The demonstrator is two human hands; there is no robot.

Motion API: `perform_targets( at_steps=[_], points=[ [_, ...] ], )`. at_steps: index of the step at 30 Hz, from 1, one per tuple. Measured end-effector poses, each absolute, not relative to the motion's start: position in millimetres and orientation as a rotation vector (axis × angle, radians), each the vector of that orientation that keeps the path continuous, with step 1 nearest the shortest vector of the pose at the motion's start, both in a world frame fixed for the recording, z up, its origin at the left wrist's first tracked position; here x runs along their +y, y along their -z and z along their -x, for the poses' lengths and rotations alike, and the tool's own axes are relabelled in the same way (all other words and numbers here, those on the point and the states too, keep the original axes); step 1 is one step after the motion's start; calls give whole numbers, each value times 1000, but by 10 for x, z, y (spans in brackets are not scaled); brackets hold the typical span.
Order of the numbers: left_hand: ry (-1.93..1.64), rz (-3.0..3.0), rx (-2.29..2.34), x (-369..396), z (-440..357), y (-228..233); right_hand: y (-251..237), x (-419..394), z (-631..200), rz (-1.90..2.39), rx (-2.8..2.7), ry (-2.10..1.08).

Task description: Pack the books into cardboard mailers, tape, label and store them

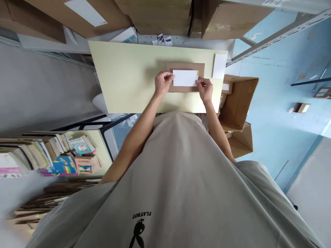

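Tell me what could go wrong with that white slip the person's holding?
The white slip might end up crooked if the left grip and right grip move unevenly, since each pinches one end. Its middle could crease between them. The brown package beneath might slide, as both seem busy with the slip.

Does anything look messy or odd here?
Slightly: small printed slips lie scattered on the white shelf beyond the pale-yellow rectangular tabletop, looking untidy. The flat white rectangle between left hand and right hand looks straight.
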State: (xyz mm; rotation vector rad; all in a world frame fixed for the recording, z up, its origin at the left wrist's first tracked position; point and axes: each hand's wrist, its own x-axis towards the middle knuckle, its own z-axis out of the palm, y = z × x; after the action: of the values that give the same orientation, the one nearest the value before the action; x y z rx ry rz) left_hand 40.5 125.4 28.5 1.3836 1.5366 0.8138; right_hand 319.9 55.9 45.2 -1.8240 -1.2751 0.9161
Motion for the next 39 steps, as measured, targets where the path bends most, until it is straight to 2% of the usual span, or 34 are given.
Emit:
perform_targets(
  at_steps=[5, 18, 39],
  points=[
    [-805, -1419, 1537, 1242, -387, -251, -420, 559, -3207, 1867, -1306, -929],
    [-823, -1357, 1543, 1213, -447, -526, -478, 571, -3126, 1914, -1325, -880],
    [-774, -1409, 1621, 1165, -484, -559, -333, 548, -3041, 1979, -1281, -790]
  ],
)
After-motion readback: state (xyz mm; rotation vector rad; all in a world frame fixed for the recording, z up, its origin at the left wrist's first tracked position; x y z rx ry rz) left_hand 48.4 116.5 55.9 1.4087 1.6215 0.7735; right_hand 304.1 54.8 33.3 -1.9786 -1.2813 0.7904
